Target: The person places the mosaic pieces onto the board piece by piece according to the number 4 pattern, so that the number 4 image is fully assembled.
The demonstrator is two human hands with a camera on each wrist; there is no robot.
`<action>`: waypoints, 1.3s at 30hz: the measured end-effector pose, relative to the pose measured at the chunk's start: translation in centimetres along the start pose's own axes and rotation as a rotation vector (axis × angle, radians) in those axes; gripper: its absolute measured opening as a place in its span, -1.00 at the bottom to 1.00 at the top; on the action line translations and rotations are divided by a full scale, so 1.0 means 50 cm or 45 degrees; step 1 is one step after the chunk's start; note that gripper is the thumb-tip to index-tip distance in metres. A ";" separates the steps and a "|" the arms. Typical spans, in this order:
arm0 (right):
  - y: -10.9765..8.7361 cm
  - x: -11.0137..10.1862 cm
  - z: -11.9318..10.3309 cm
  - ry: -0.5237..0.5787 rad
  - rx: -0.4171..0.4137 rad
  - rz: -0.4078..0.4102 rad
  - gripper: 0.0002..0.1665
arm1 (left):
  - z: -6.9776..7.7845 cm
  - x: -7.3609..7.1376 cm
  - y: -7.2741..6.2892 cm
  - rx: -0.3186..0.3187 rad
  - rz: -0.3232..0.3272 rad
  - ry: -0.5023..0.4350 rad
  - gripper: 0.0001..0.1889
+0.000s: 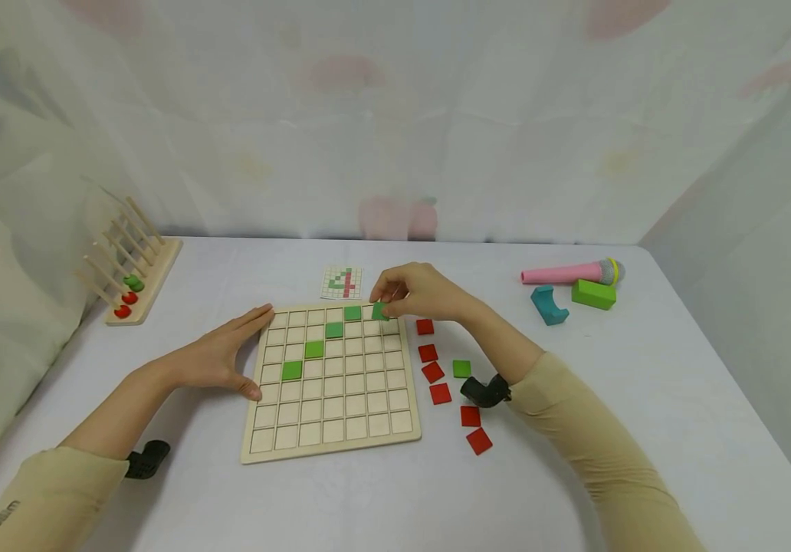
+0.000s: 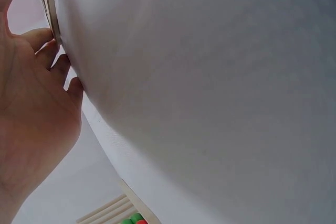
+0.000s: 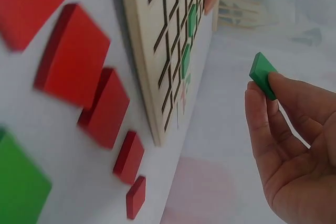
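Observation:
A wooden grid board [image 1: 333, 408] lies on the white table, with several green tiles [image 1: 314, 349] set in a diagonal run of its squares. Along the board's left edge rests my left hand [image 1: 212, 360], thumb and fingers spread; the left wrist view shows its fingertips [image 2: 46, 34] at the board's side. My right hand [image 1: 426, 293] pinches a green square tile [image 3: 261, 72] between thumb and fingers, above the board's far right corner. Just behind the board lies a small pattern card [image 1: 342, 283] with green and red squares.
Several red tiles [image 1: 440, 393] and one green tile [image 1: 461, 369] lie right of the board, under my right forearm. A peg rack [image 1: 154, 268] with beads stands far left. At the right are a pink toy microphone [image 1: 561, 274], a green block [image 1: 593, 294] and a teal curved block [image 1: 548, 306].

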State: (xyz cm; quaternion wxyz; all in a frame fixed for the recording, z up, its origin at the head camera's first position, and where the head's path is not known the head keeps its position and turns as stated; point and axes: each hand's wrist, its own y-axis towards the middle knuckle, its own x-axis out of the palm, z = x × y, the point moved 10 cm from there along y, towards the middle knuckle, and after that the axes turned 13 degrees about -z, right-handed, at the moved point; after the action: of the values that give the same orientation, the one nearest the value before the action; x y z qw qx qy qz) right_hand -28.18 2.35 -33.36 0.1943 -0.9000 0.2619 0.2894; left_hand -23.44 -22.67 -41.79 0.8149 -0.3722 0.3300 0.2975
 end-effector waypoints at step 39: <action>0.158 0.198 -0.133 -0.139 -0.094 -0.309 -0.81 | 0.002 -0.004 0.000 0.045 -0.016 -0.013 0.44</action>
State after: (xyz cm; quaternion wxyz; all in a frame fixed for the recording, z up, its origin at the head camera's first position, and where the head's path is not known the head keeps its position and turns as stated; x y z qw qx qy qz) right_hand -23.11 -10.74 -36.07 0.2084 -0.9145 0.1293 0.3217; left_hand -23.53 -22.65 -41.56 0.8249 -0.3584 0.3286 0.2884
